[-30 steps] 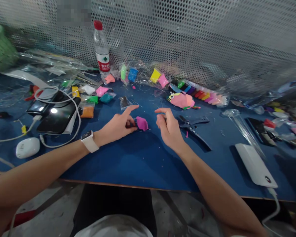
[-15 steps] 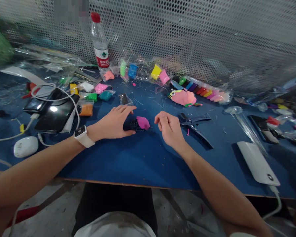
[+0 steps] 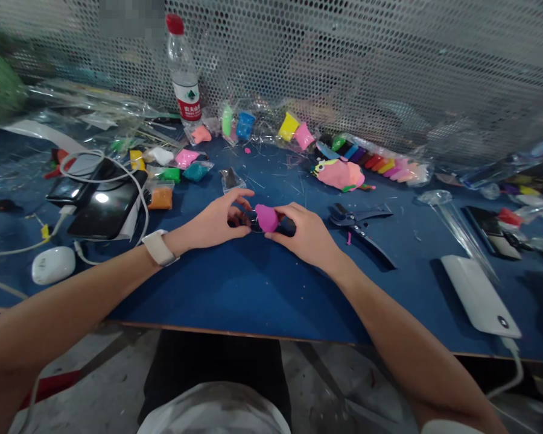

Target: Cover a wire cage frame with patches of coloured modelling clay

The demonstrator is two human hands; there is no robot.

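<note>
A lump of magenta modelling clay [image 3: 266, 218] sits on the right part of a small dark wire frame [image 3: 252, 220], just above the blue table. My left hand [image 3: 217, 220] is curled round the frame's left end, thumb at the near side and forefinger raised. From the right, my right hand [image 3: 308, 236] pinches the clay's edge between thumb and fingers. To the right of that hand lie dark pliers [image 3: 359, 226] and a tiny magenta scrap [image 3: 349, 239]. Behind them rests a pink clay fish [image 3: 340, 175] with a yellow-trimmed face.
Bags of coloured clay [image 3: 198, 170] and a water bottle [image 3: 186, 84] stand along the back by a perforated metal screen [image 3: 366, 54]. Phones [image 3: 104, 211], cables and a white case [image 3: 53, 265] lie left. A white power bank [image 3: 479, 295] is at right.
My right hand has moved left and closed on the magenta clay. The clay now looks rounder and faces me more. My left hand has turned slightly, its fingers closer round the wire frame.
</note>
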